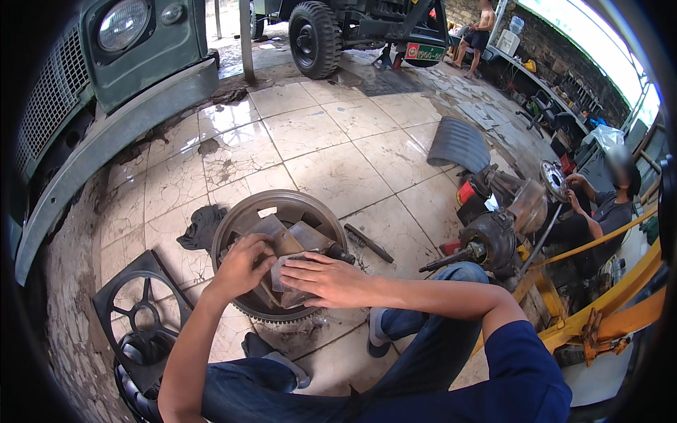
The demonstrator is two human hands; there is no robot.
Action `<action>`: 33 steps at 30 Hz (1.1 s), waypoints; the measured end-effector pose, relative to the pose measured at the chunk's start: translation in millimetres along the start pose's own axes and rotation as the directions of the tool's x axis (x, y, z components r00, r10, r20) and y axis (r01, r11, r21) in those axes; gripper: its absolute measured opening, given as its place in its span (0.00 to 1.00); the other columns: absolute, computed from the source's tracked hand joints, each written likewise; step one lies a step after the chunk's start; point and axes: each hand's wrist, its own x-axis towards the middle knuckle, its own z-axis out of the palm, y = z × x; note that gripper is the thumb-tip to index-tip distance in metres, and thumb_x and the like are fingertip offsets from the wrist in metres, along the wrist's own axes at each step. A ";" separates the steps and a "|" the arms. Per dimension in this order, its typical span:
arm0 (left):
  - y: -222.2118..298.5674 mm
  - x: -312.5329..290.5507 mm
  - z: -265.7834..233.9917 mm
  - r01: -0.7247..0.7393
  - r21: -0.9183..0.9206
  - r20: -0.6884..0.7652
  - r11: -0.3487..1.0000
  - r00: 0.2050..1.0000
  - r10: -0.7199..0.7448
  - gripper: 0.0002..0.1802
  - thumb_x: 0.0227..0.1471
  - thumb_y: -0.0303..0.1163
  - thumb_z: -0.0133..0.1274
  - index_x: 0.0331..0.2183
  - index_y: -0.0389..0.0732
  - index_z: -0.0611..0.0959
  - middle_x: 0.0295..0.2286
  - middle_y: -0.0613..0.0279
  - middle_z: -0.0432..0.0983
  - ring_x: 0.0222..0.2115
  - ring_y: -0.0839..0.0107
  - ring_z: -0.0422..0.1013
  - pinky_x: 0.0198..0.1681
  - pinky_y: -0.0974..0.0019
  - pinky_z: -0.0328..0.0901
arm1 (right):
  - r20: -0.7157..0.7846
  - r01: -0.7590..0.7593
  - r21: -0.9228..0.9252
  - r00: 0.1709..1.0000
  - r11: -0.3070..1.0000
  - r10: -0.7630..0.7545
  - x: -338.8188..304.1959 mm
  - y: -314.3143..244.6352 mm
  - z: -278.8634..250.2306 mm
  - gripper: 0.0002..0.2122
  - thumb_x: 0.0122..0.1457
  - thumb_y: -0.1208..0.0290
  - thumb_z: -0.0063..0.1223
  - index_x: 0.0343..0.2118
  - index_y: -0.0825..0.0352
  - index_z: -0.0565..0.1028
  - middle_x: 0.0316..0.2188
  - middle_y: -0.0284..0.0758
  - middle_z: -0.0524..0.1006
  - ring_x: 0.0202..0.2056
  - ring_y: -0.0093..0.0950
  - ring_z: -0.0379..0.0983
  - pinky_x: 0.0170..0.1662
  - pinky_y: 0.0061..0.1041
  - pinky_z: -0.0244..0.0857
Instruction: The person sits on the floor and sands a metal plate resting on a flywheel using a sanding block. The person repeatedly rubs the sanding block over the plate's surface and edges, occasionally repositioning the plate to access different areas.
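On the tiled floor before me lies a round flywheel (321, 206) with a toothed rim. Several flat metal pieces rest inside it, among them a brownish metal plate (286, 243). My left hand (243, 266) bends its fingers round the near left edge of the metal pieces. Stretched nearly flat, my right hand (321, 278) lies over a greyish metal-looking piece (290, 273), palm down. What lies beneath that palm is hidden. A dark cylindrical part (338, 252) sticks out beyond the right hand, near the flywheel's right edge.
A long dark brush-like tool (369, 243) lies right of the flywheel, a black cloth (202, 227) left. A black fan shroud (146, 310) stands near left. A vehicle bumper (134, 127) borders the left. Rightward, a person (599, 211) sits beside greasy axle parts (490, 236) and a yellow frame (599, 321).
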 end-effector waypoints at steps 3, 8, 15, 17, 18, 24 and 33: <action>0.0 0.7 -1.0 -0.023 0.037 -0.001 0.999 1.000 0.023 0.09 0.53 0.33 0.59 0.33 0.37 0.80 0.47 0.55 0.74 0.51 0.53 0.69 0.54 0.52 0.62 | 0.036 -0.017 0.004 0.999 1.000 0.017 -0.5 -7.1 -3.8 0.34 0.55 0.55 0.61 0.62 0.67 0.66 0.65 0.39 0.62 0.68 0.34 0.53 0.70 0.38 0.46; 3.8 0.8 -5.1 0.000 0.042 0.004 0.999 1.000 0.000 0.09 0.53 0.31 0.59 0.33 0.36 0.79 0.47 0.54 0.75 0.50 0.52 0.70 0.54 0.53 0.63 | 0.040 0.018 -0.015 0.999 1.000 -0.017 1.0 0.8 -2.1 0.33 0.56 0.56 0.61 0.62 0.66 0.66 0.65 0.38 0.62 0.68 0.34 0.53 0.71 0.38 0.45; -1.8 -0.3 -6.4 -0.020 0.020 0.025 1.000 0.999 0.020 0.11 0.54 0.36 0.60 0.33 0.39 0.78 0.46 0.56 0.74 0.51 0.55 0.68 0.56 0.52 0.61 | 0.051 -0.012 0.014 0.999 1.000 0.011 -0.5 -1.8 -1.9 0.34 0.57 0.58 0.61 0.63 0.67 0.63 0.66 0.38 0.60 0.69 0.34 0.50 0.71 0.39 0.45; -0.2 -1.0 -6.6 -0.008 0.001 0.025 1.000 1.000 0.008 0.11 0.53 0.36 0.60 0.32 0.39 0.78 0.46 0.56 0.74 0.51 0.54 0.68 0.55 0.52 0.61 | 0.078 -0.038 -0.005 0.996 0.999 0.038 0.7 -7.1 -5.7 0.34 0.57 0.58 0.61 0.64 0.66 0.62 0.66 0.38 0.59 0.69 0.34 0.50 0.71 0.39 0.45; 0.6 -1.7 -7.0 0.010 -0.007 0.032 1.000 0.999 -0.009 0.10 0.54 0.35 0.60 0.32 0.40 0.78 0.46 0.56 0.74 0.51 0.54 0.69 0.55 0.52 0.61 | 0.091 -0.080 0.011 0.993 0.997 0.078 0.2 -15.4 -9.1 0.35 0.57 0.58 0.61 0.65 0.66 0.61 0.67 0.37 0.59 0.69 0.34 0.50 0.70 0.40 0.45; -4.7 -0.8 -9.7 -0.014 0.015 0.025 1.000 1.000 0.013 0.09 0.53 0.31 0.60 0.31 0.36 0.78 0.47 0.54 0.75 0.48 0.52 0.71 0.53 0.54 0.64 | 0.117 -0.041 -0.040 0.992 0.998 0.045 0.6 -7.9 -7.3 0.35 0.57 0.59 0.61 0.65 0.65 0.61 0.67 0.36 0.58 0.70 0.34 0.48 0.70 0.41 0.46; -4.4 -0.1 -9.0 0.054 -0.077 0.048 0.996 0.998 -0.050 0.10 0.54 0.35 0.59 0.33 0.39 0.79 0.46 0.58 0.75 0.50 0.55 0.70 0.57 0.51 0.60 | 0.103 -0.068 -0.008 0.992 0.998 0.068 -1.4 -14.3 -7.5 0.36 0.56 0.58 0.62 0.65 0.64 0.61 0.68 0.36 0.58 0.70 0.34 0.49 0.70 0.42 0.45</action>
